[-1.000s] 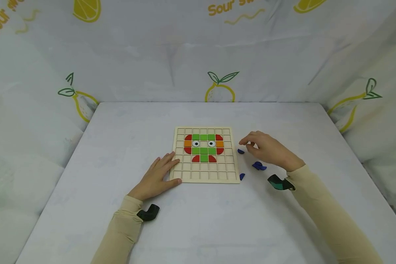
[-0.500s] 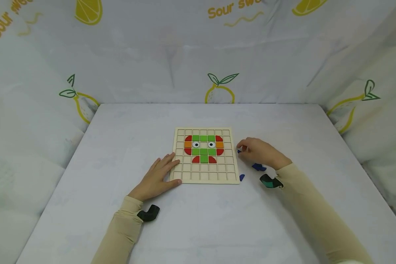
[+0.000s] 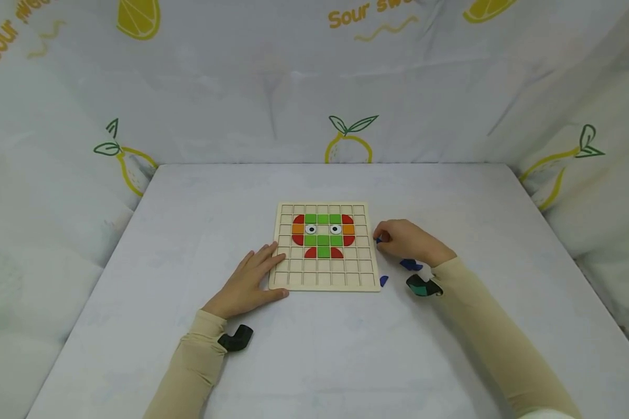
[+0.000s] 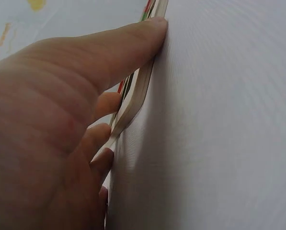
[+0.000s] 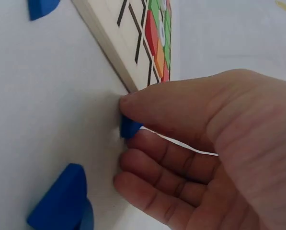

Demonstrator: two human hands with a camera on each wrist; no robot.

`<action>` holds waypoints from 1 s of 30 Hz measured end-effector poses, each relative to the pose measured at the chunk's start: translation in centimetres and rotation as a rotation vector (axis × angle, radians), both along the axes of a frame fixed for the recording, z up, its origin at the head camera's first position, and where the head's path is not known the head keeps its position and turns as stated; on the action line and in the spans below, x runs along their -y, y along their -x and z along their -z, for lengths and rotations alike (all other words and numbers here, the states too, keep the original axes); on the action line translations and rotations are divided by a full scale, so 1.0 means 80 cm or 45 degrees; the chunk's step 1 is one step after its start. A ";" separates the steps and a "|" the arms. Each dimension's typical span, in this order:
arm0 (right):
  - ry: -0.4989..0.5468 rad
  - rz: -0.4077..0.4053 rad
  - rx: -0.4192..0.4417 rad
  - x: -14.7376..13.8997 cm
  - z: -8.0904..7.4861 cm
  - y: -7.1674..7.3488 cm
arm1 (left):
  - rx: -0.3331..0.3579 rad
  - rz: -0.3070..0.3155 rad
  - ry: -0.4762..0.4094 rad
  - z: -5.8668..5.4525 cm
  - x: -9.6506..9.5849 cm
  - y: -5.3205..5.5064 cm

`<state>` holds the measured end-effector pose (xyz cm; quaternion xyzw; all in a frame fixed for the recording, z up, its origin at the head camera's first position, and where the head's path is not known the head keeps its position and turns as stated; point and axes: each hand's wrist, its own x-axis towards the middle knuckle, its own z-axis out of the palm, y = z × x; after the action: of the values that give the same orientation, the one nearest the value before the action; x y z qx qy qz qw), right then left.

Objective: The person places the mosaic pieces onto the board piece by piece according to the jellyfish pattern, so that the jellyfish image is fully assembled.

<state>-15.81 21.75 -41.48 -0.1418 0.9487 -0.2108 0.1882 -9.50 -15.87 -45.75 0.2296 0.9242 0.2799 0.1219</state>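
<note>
A square wooden grid board (image 3: 351, 279) lies on the white table, with red, green, orange and eye tiles forming a pattern in its upper middle. My left hand (image 3: 245, 286) rests at the board's front left corner, fingers spread over the left edge and thumb along the front edge. Just off the right edge, my right hand (image 3: 410, 240) pinches a blue rounded tile (image 5: 130, 127) between thumb and forefinger, low over the table. The thumb covers part of that tile.
A small cluster of blue tiles (image 3: 411, 265) lies below the right hand. One more blue tile (image 3: 384, 281) sits by the board's front right corner. A white cloth with lemon prints (image 3: 215, 105) hangs behind the table.
My right hand has come down and left onto the blue tile beside the board, and its fingers have closed round it. The left hand has stayed in place.
</note>
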 end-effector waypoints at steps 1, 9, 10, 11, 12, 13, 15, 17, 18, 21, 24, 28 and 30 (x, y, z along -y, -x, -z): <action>0.013 0.007 0.006 -0.002 0.001 0.000 | -0.007 0.007 0.015 -0.001 -0.001 0.000; 0.197 0.095 -0.021 -0.018 -0.004 0.002 | -0.096 0.066 0.095 -0.013 -0.004 0.008; 0.220 0.101 -0.027 -0.019 -0.006 0.003 | -0.095 0.068 0.098 -0.016 -0.005 0.010; 0.240 0.113 -0.030 -0.018 -0.008 0.003 | -0.098 0.071 0.102 -0.018 -0.006 0.011; 0.258 0.123 -0.031 -0.017 -0.010 0.003 | -0.091 0.071 0.102 -0.021 -0.008 0.012; 0.275 0.133 -0.032 -0.016 -0.012 0.004 | -0.088 0.073 0.106 -0.023 -0.009 0.014; 0.303 0.152 -0.035 -0.014 -0.015 0.004 | -0.083 0.075 0.126 -0.026 -0.013 0.017; 0.327 0.158 -0.043 -0.011 -0.018 0.005 | -0.089 0.079 0.161 -0.026 -0.017 0.022; 0.337 0.158 -0.049 -0.010 -0.019 0.005 | -0.094 0.080 0.185 -0.026 -0.019 0.024; 0.361 0.161 -0.068 -0.008 -0.022 0.006 | -0.119 0.084 0.250 -0.027 -0.027 0.031; 0.382 0.180 -0.060 -0.005 -0.024 0.007 | -0.116 0.079 0.301 -0.031 -0.036 0.035; 0.417 0.194 -0.041 -0.001 -0.027 0.008 | -0.112 0.069 0.346 -0.038 -0.045 0.038; 0.437 0.189 -0.041 0.001 -0.029 0.009 | -0.111 0.066 0.364 -0.040 -0.048 0.039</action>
<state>-16.50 21.66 -39.19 -0.1048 0.9095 -0.3806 0.1299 -12.59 -12.00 -42.53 0.2458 0.9528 0.1318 0.1204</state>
